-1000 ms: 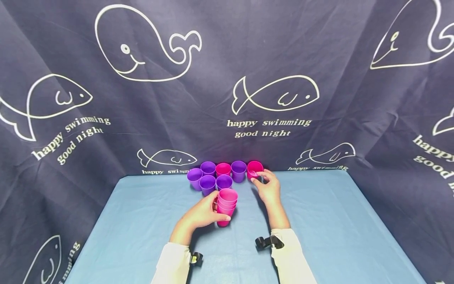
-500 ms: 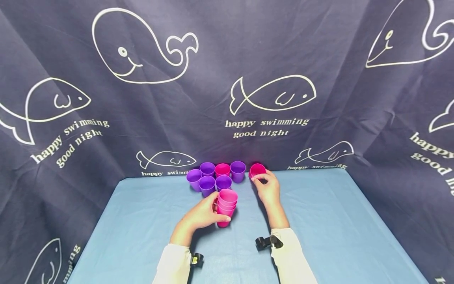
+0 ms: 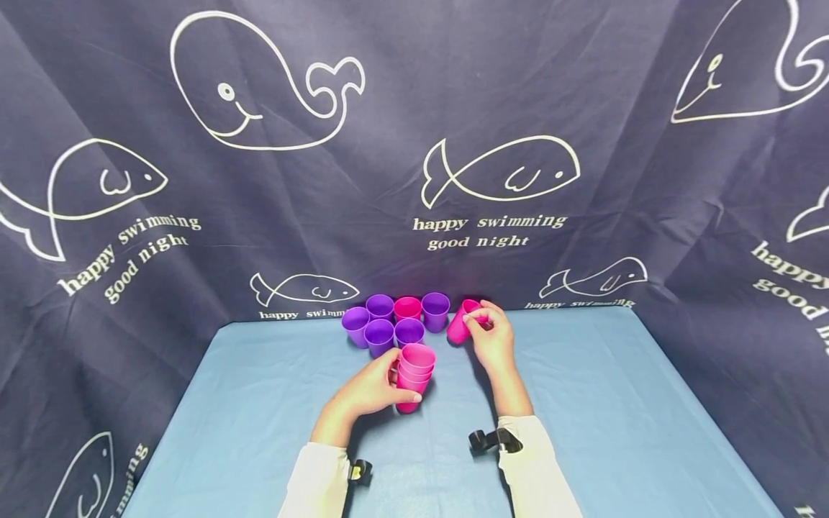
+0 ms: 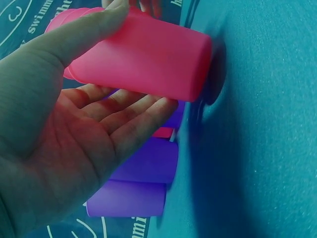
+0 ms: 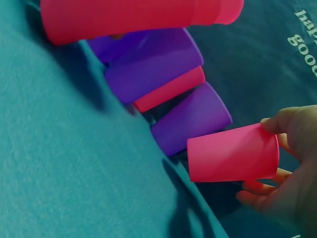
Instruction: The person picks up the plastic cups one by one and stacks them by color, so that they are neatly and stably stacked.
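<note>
In the head view my left hand grips a stack of pink cups, thumb on the near side; the left wrist view shows the fingers under the stack. Farther right, my right hand pinches a single pink cup near its rim. That cup is tilted, its mouth toward the hand, and in the right wrist view its base is off the cloth. A purple cup and a pink cup stand upright to its left, beside several more purple cups.
A light blue cloth covers the table. Behind it hangs a dark curtain with white fish drawings, meeting the table's back edge just beyond the cups. Black wrist cameras sit on both arms.
The right hand's pink cup has come away from the purple cup beside it and tipped so its mouth leans right. The left hand and its stack stay nearly still.
</note>
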Action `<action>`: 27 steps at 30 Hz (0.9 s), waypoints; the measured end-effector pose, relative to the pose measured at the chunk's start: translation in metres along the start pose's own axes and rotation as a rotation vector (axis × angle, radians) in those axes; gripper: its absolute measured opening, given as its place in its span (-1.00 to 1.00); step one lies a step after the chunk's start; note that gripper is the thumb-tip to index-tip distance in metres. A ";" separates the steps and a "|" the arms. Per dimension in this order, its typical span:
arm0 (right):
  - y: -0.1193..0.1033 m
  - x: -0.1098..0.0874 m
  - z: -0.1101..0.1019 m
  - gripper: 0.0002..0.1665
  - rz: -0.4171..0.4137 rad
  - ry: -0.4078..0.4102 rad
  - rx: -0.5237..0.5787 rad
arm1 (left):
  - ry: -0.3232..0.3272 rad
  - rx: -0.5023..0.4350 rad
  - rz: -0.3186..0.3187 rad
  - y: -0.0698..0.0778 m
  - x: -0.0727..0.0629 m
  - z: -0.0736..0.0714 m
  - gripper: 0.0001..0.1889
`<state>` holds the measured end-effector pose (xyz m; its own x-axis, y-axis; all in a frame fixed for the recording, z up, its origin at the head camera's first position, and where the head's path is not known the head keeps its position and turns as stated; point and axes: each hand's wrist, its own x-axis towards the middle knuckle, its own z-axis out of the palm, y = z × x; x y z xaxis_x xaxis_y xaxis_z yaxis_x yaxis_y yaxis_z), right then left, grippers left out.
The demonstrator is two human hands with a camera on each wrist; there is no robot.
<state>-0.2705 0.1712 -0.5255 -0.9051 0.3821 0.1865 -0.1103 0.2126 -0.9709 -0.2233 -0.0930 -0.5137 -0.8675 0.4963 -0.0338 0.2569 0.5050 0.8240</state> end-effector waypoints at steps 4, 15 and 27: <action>-0.004 0.001 -0.001 -0.83 0.026 0.008 0.054 | 0.002 0.003 -0.001 0.000 0.000 0.000 -0.35; -0.016 0.000 -0.006 -0.63 0.113 0.018 0.126 | 0.002 0.003 -0.004 -0.002 0.000 -0.001 -0.32; -0.036 -0.009 -0.006 -0.56 0.088 -0.053 0.110 | 0.006 0.024 0.001 -0.002 0.000 -0.002 -0.31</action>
<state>-0.2560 0.1653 -0.4914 -0.9332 0.3465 0.0948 -0.0715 0.0794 -0.9943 -0.2245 -0.0956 -0.5145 -0.8698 0.4924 -0.0300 0.2674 0.5216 0.8102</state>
